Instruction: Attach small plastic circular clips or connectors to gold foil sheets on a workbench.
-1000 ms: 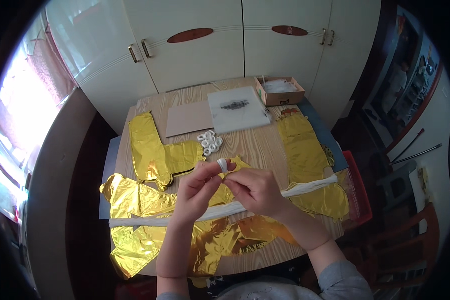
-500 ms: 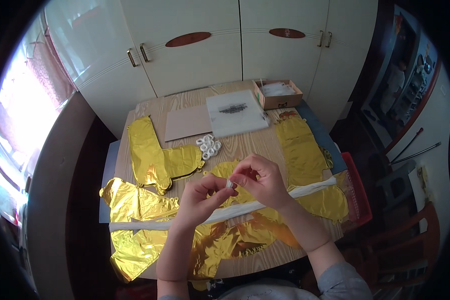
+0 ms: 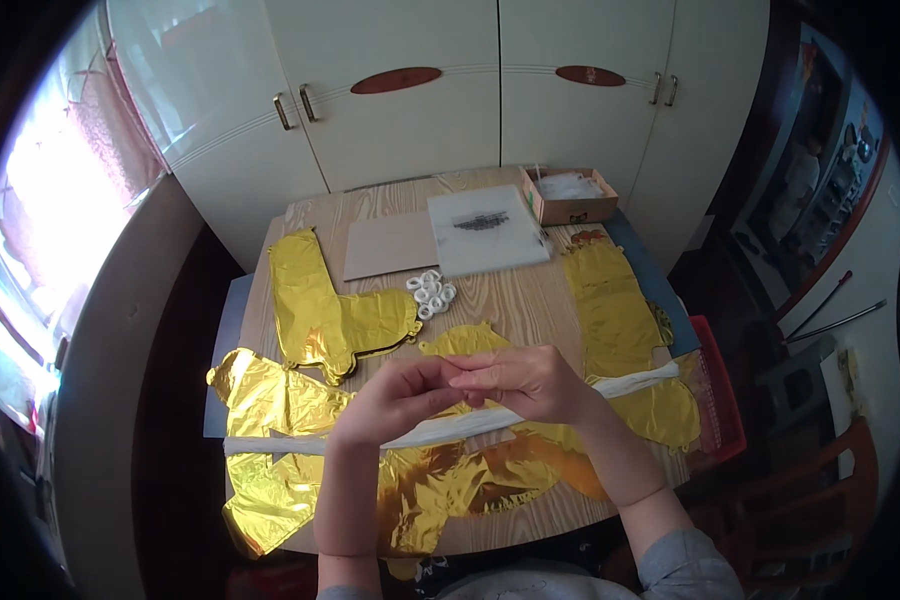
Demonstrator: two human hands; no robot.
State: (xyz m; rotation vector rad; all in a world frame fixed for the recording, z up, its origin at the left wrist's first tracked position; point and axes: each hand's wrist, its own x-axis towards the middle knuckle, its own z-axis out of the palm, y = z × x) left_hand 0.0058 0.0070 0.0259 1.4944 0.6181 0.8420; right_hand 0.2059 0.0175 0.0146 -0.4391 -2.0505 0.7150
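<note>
My left hand (image 3: 388, 402) and my right hand (image 3: 526, 381) meet fingertip to fingertip just above the wooden table (image 3: 530, 300). Both are pinched around a small white ring, which the fingers now mostly hide. Under the hands a long white strip (image 3: 270, 443) runs across the table from left to right. It lies over crumpled gold foil balloons (image 3: 450, 490). More flat gold foil balloons lie at the left (image 3: 320, 310) and at the right (image 3: 615, 310). A little pile of white rings (image 3: 430, 293) sits beyond my hands, near the table's middle.
At the far side lie a brown card (image 3: 390, 245), a clear plastic bag (image 3: 485, 230) and an open cardboard box (image 3: 570, 197). White cupboard doors (image 3: 400, 100) stand behind the table. A red crate (image 3: 720, 390) and chairs are at the right.
My hands have come closer together and lower over the strip. The white ring, seen earlier at my left fingertips, is now covered by the fingers.
</note>
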